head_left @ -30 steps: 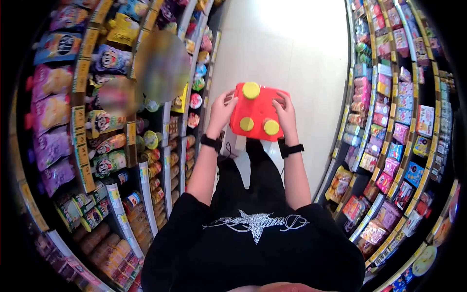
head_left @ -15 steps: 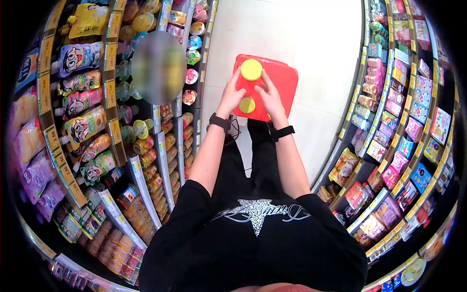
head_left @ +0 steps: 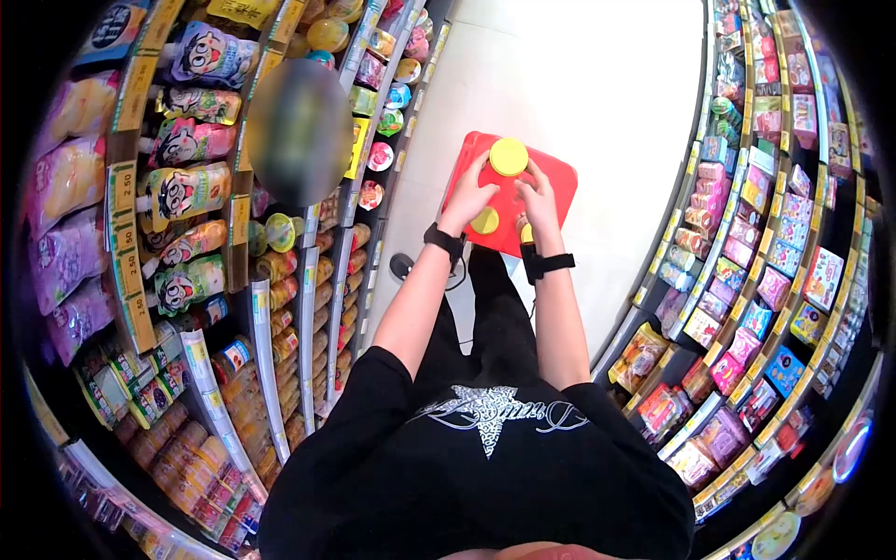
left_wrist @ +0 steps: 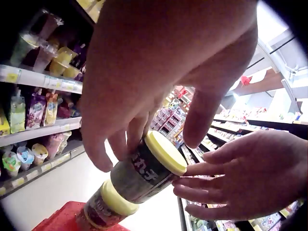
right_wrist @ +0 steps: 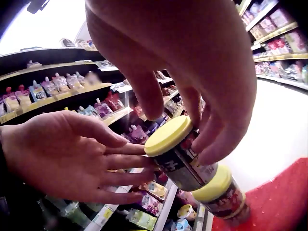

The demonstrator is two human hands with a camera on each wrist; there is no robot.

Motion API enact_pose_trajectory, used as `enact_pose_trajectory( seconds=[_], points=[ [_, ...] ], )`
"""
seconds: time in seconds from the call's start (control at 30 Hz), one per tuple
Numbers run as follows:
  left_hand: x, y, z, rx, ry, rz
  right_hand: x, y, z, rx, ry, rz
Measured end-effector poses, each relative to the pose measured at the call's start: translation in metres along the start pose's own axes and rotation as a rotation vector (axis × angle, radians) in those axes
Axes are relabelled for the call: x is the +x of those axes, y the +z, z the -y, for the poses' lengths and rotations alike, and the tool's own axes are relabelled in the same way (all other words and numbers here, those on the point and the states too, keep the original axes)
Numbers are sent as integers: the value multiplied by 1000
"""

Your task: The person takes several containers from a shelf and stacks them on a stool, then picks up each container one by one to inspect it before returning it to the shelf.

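A dark printed canister with a yellow lid (head_left: pixel 509 157) stands on a second yellow-lidded canister (left_wrist: pixel 108 204), at the far side of a square red plastic surface (head_left: pixel 556 177). My left hand (head_left: pixel 469 200) and right hand (head_left: pixel 541 203) flank the upper canister. In the right wrist view, the left hand's straight fingertips meet its side just under the lid. The right hand's fingers lie along the opposite side, with the thumb apart from it. Two more yellow lids show nearer my body: one (head_left: pixel 484 220) between the hands, the other (head_left: pixel 525 231) partly hidden by the right wrist.
Shelves of snack pouches (head_left: pixel 191 191) and jelly cups run along my left. More shelves with packaged sweets (head_left: pixel 775 285) line the right. A pale floor (head_left: pixel 597 70) stretches ahead between them. Cables hang near my legs.
Both hands have come inward from the red surface's side edges to the sides of the stacked canisters. The right wrist now partly covers the lid at the near right.
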State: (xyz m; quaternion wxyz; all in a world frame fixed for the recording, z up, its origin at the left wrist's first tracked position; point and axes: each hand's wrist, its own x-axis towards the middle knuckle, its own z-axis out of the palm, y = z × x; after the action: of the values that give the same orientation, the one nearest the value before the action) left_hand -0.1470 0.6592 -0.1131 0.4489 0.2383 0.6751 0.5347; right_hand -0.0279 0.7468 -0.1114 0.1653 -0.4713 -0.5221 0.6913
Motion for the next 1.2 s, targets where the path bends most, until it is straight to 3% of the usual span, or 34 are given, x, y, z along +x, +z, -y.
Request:
enact_pose_trajectory(
  seconds=[0.17,0.27,0.43,0.53,0.6,0.8,0.97,1.2],
  points=[
    [-31,-21,-64,-34,115,-52,-33,20,54,-23,-215,-18],
    [-68,-43,-131,-52,173,-92,-68,50,120,57,-364,27],
    [-151,-88,-240,214,471,-307,-141,100,235,-21,-605,110],
    [-201,-116,-287,299,641,-346,-183,137,274,216,-781,193],
    [-235,-133,-309,339,703,-423,-214,155,300,201,-856,256],
    [-326,-183,-331,399,883,-698,-287,214,325,200,-938,542],
    [-393,-215,-322,374,766,-1067,-331,273,323,132,-998,778],
    [-454,-254,-284,388,722,-1460,-378,342,293,67,-906,1060]
  ],
)
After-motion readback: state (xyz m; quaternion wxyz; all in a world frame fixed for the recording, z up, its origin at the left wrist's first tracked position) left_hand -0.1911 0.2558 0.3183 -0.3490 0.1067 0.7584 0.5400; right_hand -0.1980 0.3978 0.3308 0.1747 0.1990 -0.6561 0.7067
